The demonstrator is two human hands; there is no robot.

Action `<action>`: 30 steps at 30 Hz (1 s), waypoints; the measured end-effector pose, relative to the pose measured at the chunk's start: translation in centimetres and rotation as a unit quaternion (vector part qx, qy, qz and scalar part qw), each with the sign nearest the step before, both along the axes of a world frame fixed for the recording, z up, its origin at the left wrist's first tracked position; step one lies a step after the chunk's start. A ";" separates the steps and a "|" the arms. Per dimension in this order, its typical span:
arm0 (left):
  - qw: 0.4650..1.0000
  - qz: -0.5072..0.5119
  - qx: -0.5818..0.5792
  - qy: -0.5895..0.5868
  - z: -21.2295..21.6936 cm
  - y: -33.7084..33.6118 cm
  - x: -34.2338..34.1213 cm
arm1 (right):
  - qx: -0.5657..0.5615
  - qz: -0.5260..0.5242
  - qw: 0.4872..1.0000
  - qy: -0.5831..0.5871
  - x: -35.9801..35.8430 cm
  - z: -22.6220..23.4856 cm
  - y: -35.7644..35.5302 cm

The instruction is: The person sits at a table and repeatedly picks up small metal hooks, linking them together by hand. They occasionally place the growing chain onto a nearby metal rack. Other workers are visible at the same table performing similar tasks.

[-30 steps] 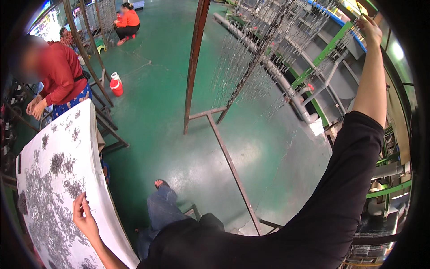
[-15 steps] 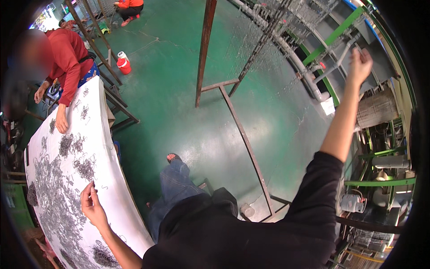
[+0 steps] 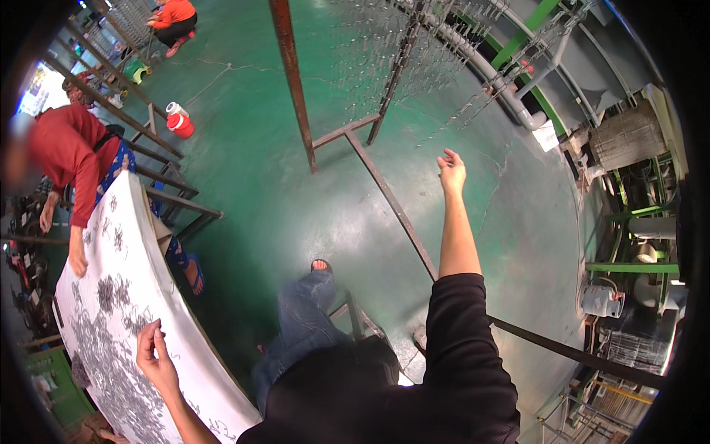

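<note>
My left hand [image 3: 157, 362] hovers over the near right edge of a white-covered table [image 3: 166, 277]. Its thumb and fingertips are pinched together; whatever they hold is too small to make out. Below and left of it lie many small grey metal pieces [image 3: 111, 362], with tangled clumps of dark bent wire pieces [image 3: 112, 294] beyond. My right hand [image 3: 452, 174] is stretched forward over the green floor, fingers loosely bent and apart, with nothing visible in them. Ahead of it, rows of small metal hooks [image 3: 384, 63] hang on a brown metal frame [image 3: 388, 192].
At the table's far end a person in a red top [image 3: 78, 152] leans over, one hand on the pieces. Another in orange [image 3: 175, 16] crouches far off. A red jug [image 3: 180, 124] stands on the floor. Pipes [image 3: 510, 103] and a gas cylinder [image 3: 603, 300] are to the right.
My right hand has swung left and lower, away from the pipes at the right. My left hand stays over the table. The view has shifted, and the person in red has reached nearer along the table.
</note>
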State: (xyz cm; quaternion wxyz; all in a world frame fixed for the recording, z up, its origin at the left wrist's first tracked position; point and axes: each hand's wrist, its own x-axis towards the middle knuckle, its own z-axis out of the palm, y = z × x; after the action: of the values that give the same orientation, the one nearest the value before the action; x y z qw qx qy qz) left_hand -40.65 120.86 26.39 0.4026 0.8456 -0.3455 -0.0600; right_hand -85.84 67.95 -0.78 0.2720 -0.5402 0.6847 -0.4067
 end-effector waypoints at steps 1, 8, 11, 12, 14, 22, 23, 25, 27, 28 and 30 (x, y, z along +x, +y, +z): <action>1.000 -0.014 0.013 0.003 -0.3 -1.3 -0.1 | 0.011 0.010 1.000 -0.013 0.7 -0.4 -0.7; 0.990 -0.108 0.090 0.000 -2.0 -11.6 -1.5 | -0.020 0.050 0.998 -0.034 4.0 -2.5 -4.6; 0.982 -0.156 0.104 0.011 -2.9 -16.0 -2.3 | -0.040 0.020 0.998 -0.037 3.8 -3.2 -5.9; 0.979 -0.170 0.110 0.026 -3.3 -17.3 -2.5 | -0.046 0.007 0.998 -0.053 3.5 -3.5 -6.1; 0.972 -0.204 0.106 0.039 -4.1 -19.9 -3.2 | -0.056 -0.013 0.995 -0.088 3.2 -4.1 -6.6; 0.934 -0.328 0.113 0.084 -7.3 -26.8 -7.0 | -0.044 -0.035 0.989 -0.135 2.0 -5.3 -5.7; 0.930 -0.333 0.122 0.099 -7.6 -27.3 -7.5 | -0.042 -0.031 0.990 -0.130 1.9 -5.2 -5.5; 0.921 -0.364 0.101 0.093 -8.2 -28.2 -8.5 | -0.026 -0.030 0.989 -0.145 1.9 -4.8 -5.3; 0.915 -0.370 0.106 0.123 -8.7 -28.8 -9.3 | -0.026 -0.020 0.984 -0.177 2.0 -4.4 -4.9; 0.913 -0.378 0.097 0.117 -9.0 -29.1 -9.7 | -0.009 -0.022 0.983 -0.180 1.9 -4.2 -4.6; 0.907 -0.389 0.099 0.128 -9.4 -29.5 -10.2 | -0.013 -0.018 0.979 -0.203 2.0 -4.0 -4.2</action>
State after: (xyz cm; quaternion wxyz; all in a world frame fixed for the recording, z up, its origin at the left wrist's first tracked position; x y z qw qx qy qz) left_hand -50.85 91.35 16.96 0.3019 0.6647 -0.5847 -0.3537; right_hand -83.81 63.72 -4.75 0.3910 -0.4376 0.6196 -0.5214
